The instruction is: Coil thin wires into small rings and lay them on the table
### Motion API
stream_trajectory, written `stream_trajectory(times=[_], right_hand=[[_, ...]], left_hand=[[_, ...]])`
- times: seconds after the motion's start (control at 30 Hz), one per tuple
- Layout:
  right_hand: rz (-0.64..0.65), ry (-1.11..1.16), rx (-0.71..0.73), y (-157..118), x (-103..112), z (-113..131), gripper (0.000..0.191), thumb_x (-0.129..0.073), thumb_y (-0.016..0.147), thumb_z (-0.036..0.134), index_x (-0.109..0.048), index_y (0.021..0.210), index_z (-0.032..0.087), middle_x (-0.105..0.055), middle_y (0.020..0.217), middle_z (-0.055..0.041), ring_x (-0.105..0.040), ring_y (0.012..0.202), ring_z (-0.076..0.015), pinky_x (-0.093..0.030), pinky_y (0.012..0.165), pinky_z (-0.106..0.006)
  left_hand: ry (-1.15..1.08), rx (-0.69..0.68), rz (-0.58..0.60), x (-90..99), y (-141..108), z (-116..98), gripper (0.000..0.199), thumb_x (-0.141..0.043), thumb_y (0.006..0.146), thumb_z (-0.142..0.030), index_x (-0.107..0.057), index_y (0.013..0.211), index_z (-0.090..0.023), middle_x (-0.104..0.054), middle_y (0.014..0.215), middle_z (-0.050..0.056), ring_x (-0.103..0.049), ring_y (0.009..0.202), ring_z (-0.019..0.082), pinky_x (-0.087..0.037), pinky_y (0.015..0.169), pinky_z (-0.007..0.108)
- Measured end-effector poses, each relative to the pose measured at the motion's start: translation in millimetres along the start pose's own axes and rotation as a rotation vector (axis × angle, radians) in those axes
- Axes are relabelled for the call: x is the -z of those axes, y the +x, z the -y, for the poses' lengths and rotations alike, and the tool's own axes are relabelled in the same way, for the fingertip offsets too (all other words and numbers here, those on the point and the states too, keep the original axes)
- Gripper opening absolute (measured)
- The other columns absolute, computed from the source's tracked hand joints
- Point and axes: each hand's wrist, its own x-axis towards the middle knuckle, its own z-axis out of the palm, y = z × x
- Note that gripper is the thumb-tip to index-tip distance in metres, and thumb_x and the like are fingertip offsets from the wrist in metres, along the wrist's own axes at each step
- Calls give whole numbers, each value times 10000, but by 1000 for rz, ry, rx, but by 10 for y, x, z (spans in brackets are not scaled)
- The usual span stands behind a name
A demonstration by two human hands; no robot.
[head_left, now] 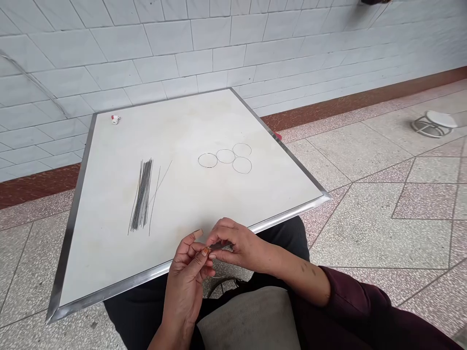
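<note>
My left hand point(190, 267) is closed, thumb and fingers pinched on a thin wire point(218, 277) that curves below the fingers. Against its fingertips, my right hand point(237, 243) is closed too, gripping a small dark metal tool point(226, 247) mostly hidden by the fingers. Both hands meet just over the table's front edge. On the white table, several thin wire rings point(242, 165) lie touching one another right of the middle. A bundle of straight dark wires point(142, 197) rests at the left, with two loose wires point(154, 200) beside it.
The white table point(109, 253) has a metal rim and stands near a tiled wall point(164, 43). A small red and white object point(116, 119) sits at its far left corner. On the floor at the right is a round stool point(434, 124).
</note>
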Motion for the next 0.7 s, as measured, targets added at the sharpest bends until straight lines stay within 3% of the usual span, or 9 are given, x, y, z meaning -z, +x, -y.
stream_trajectory(times=[0.2, 0.37, 0.57, 0.7], right_hand=[[-14, -65, 78, 30, 23, -17, 27, -673, 880, 189, -671, 907, 191, -612, 791, -20, -554, 823, -157, -489, 726, -271], [-38, -126, 122, 26, 23, -36, 52, -651, 877, 143, -652, 903, 188, -620, 784, -22, -536, 803, -159, -486, 709, -271], [-138, -110, 83, 17, 2, -64, 137, -631, 824, 74, -620, 891, 193, -602, 842, -29, -548, 830, -157, -485, 694, -258], [-177, -69, 6, 20, 8, -54, 164, -618, 796, 46, -598, 870, 191, -578, 847, -21, -550, 791, -134, -472, 639, -222]], left_hand=[[162, -21, 79, 57, 35, -10, 401, -771, 753, -277, -632, 1125, -216, -608, 758, -28, -567, 611, 111, -494, 538, 241], [217, -8, 95, 75, 93, -23, 429, -777, 752, -299, -647, 1150, -209, -628, 799, -9, -598, 661, 127, -543, 611, 274], [22, 44, 81, 43, 86, -62, 340, -655, 861, -374, -648, 1137, -175, -700, 940, 76, -663, 836, 195, -554, 809, 371], [-32, 84, 105, 51, 60, -44, 331, -633, 874, -355, -633, 1152, -174, -701, 894, 80, -650, 822, 212, -546, 789, 396]])
